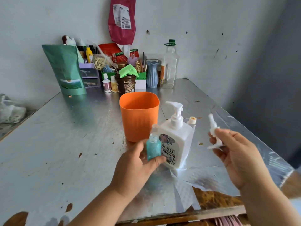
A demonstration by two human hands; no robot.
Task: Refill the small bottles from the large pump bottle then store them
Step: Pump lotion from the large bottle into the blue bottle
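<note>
My left hand (138,162) grips a small teal bottle (153,147) upright, its neck uncapped, right in front of the large white pump bottle (176,144). My right hand (234,154) is raised to the right of the pump bottle and pinches a small white pump cap with its dip tube (213,129), which is blurred. Behind the pump bottle's right shoulder the open top of another small bottle (192,120) shows. An orange cup (139,116) stands just behind and left of the pump bottle.
The foil-covered table (65,136) has a torn front right corner with wood showing. Clutter lines the back wall: a green pouch (65,69), a brown tub (125,84), a blue vase (152,74), a clear tall bottle (170,66), small bottles and boxes.
</note>
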